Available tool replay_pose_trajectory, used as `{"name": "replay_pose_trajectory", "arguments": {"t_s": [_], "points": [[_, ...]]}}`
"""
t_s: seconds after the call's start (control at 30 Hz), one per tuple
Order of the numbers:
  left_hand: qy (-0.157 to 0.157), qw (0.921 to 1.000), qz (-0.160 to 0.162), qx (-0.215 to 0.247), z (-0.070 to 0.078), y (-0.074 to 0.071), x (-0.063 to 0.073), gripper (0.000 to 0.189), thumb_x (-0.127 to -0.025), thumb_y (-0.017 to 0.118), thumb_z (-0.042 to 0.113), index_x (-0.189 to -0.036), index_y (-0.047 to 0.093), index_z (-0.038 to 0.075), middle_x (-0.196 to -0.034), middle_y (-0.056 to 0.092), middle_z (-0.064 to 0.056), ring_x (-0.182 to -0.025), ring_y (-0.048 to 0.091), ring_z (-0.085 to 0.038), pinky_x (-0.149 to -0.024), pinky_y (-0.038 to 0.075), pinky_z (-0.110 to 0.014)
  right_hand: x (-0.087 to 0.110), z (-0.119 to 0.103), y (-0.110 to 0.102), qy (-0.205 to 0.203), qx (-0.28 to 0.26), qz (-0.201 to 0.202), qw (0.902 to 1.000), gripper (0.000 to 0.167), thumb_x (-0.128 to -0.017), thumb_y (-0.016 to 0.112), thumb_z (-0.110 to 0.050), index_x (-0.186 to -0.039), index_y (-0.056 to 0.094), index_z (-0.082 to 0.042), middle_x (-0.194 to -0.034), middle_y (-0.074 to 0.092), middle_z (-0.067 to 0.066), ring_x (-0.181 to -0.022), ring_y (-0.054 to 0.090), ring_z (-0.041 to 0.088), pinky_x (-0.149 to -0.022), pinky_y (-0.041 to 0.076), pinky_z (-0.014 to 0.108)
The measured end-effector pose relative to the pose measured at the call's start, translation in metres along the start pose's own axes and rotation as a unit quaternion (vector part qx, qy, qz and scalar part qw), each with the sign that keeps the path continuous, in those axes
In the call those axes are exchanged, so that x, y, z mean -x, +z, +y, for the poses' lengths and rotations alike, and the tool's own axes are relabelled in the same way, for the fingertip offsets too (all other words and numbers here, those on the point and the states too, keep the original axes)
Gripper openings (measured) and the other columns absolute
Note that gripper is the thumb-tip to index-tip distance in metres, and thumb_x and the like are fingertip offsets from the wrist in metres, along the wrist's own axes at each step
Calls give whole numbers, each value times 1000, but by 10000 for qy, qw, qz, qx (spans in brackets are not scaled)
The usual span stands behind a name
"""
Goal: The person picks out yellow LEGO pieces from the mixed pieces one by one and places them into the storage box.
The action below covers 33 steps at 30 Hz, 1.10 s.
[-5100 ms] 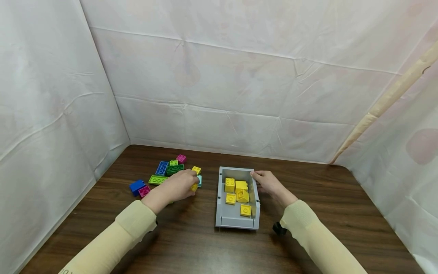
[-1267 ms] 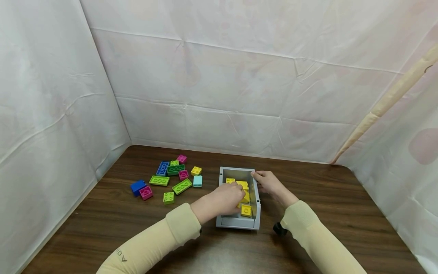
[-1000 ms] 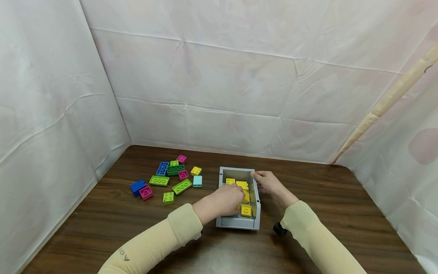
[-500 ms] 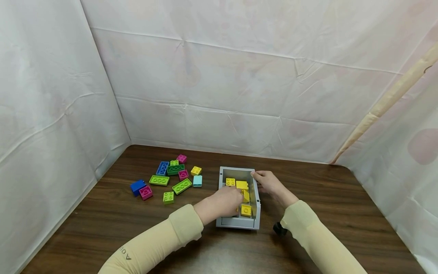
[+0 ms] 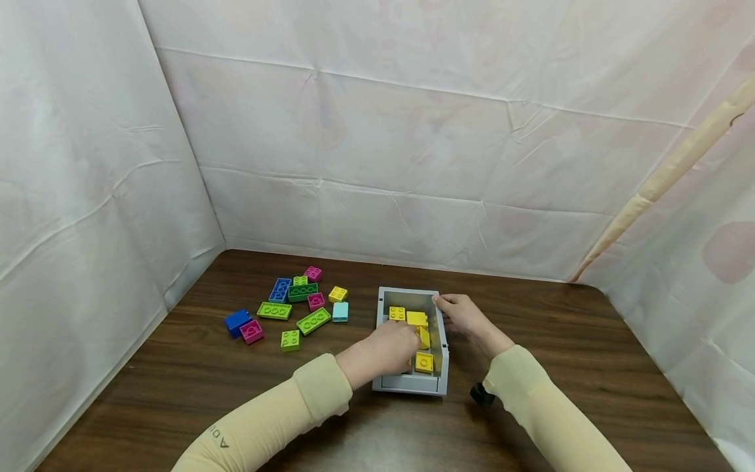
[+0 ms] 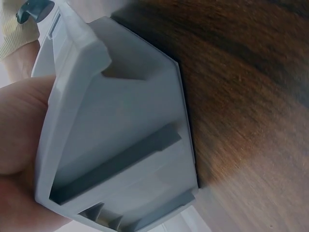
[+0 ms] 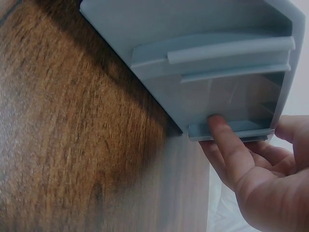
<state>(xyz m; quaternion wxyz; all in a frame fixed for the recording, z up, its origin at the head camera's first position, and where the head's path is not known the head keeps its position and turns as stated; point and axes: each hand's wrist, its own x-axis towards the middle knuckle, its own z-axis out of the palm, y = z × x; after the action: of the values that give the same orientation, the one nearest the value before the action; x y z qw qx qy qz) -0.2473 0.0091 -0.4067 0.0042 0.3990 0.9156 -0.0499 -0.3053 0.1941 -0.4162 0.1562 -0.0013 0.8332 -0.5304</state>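
A grey open-topped plastic bin (image 5: 407, 383) stands on the table with several yellow toy building bricks (image 5: 424, 362) inside. My left hand (image 5: 386, 346) reaches over its left wall and down among them. Its fingertips are hidden behind the hand, with a bit of yellow at their lower edge; I cannot tell whether they hold a brick. In the left wrist view that hand (image 6: 21, 130) lies over the bin's rim. My right hand (image 5: 468, 320) grips the far right of the bin, thumb on the rim. The right wrist view shows its fingers (image 7: 229, 150) against the outer side wall.
Left of the bin lie loose bricks: a yellow one (image 5: 338, 294), a light blue one (image 5: 340, 311), and several green, pink and blue ones (image 5: 238, 323). White cloth (image 5: 354, 164) hangs behind the dark wooden table (image 5: 560, 328) and at both sides.
Five seconds ago my left hand was among the loose bricks, holding a yellow brick; since then it moved right into the bin. Over the last second it shifted only slightly. The right hand stays put.
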Motion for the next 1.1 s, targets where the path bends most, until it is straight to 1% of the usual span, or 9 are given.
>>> {"name": "replay_pose_trajectory", "arguments": {"t_s": [0.17, 0.3, 0.57, 0.73, 0.9, 1.0, 1.1], "points": [[24, 10000, 39, 8, 0, 1, -1, 23, -78, 77, 33, -93, 73, 17, -95, 67, 2, -84, 61, -13, -72, 52, -30, -1, 0, 0, -11, -26, 7, 10000, 48, -100, 45, -33, -129, 51, 5, -114, 62, 18, -96, 62, 19, -81, 55, 38], [-15, 10000, 13, 19, 0, 2, -1, 25, -78, 77, 35, -95, 73, 17, -97, 67, 2, -87, 61, -14, -75, 51, -31, -1, -1, 0, -15, -53, 18, 10000, 47, -100, 45, -33, -128, 52, 4, -112, 62, 17, -95, 63, 19, -81, 55, 38], [-104, 9999, -69, -81, 2, 3, -2, 27, -78, 77, 38, -95, 73, 18, -100, 67, 2, -90, 60, -15, -78, 51, -33, 1, -1, 0, -31, -4, -4, 10000, 48, -100, 44, -33, -130, 50, 5, -114, 61, 18, -97, 62, 19, -82, 55, 38], [-59, 10000, -19, -40, 1, 0, -1, 27, -78, 77, 37, -97, 73, 18, -99, 67, 1, -90, 60, -15, -79, 51, -34, 0, -1, 0, 14, 23, 38, 10000, 48, -101, 44, -33, -131, 50, 4, -116, 60, 18, -99, 62, 21, -82, 55, 39], [13, 10000, 58, -17, 1, -6, 2, 28, -77, 77, 38, -95, 73, 18, -95, 67, 2, -88, 60, -15, -77, 52, -33, 0, -1, 1, 41, -8, 39, 10000, 48, -100, 45, -33, -129, 51, 4, -114, 61, 18, -98, 62, 22, -81, 55, 39], [57, 9999, 80, 60, 1, -11, 5, 32, -76, 77, 40, -98, 72, 17, -98, 67, 3, -90, 61, -14, -77, 52, -32, 0, 0, 0, 50, -25, 10, 10000, 47, -100, 45, -32, -129, 51, 5, -115, 61, 18, -98, 62, 22, -82, 54, 39], [91, 9998, 88, 130, 0, -16, 9, 37, -77, 76, 41, -104, 70, 17, -102, 67, 3, -94, 61, -14, -80, 52, -31, 0, -1, 0, 57, -33, -6, 10000, 46, -101, 44, -32, -129, 52, 4, -115, 61, 18, -99, 62, 21, -82, 54, 39]]}}
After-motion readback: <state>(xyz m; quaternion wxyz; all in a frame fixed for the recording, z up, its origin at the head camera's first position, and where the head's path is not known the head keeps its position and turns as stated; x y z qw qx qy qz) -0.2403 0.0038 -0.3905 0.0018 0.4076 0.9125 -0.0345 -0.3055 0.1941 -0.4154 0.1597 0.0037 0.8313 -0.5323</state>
